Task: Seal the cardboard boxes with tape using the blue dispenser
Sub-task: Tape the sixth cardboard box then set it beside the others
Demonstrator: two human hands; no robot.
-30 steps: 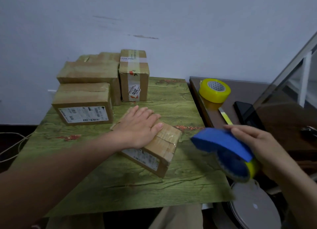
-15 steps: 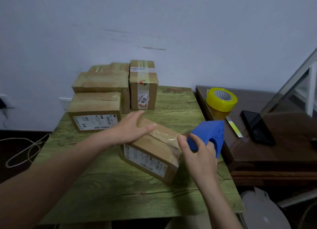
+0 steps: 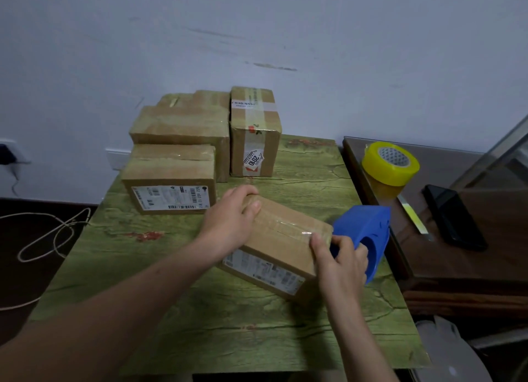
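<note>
The box [image 3: 274, 247] lies slantwise on the tabletop [image 3: 257, 324] between the two hands, its labelled side facing the person and a shiny strip of clear tape [image 3: 285, 227] running along the top from one hand to the other. The left hand [image 3: 231, 221] grasps the far-left end of the box, fingers curled over the far edge and the thumb lying on top. The right hand [image 3: 340, 261] is clenched round the blue dispenser [image 3: 363, 233], which stands against the box's right end just beyond that hand's knuckles; its thumb presses down on the tape at the top right edge of the box. Beyond the left hand stand the other boxes [image 3: 171, 178], close together: a low one with a white label nearest, a larger one behind it, and to their right an upright one with a red and white sticker. A further box shows behind them, mostly hidden. To the right of the right hand a dark side table [image 3: 485, 256] adjoins the tabletop. On it, past the dispenser, sit a roll of yellow tape [image 3: 383, 173], a black phone [image 3: 454, 218] lying flat, and a narrow pale strip [image 3: 411, 218] between the two; what the strip is cannot be told.
</note>
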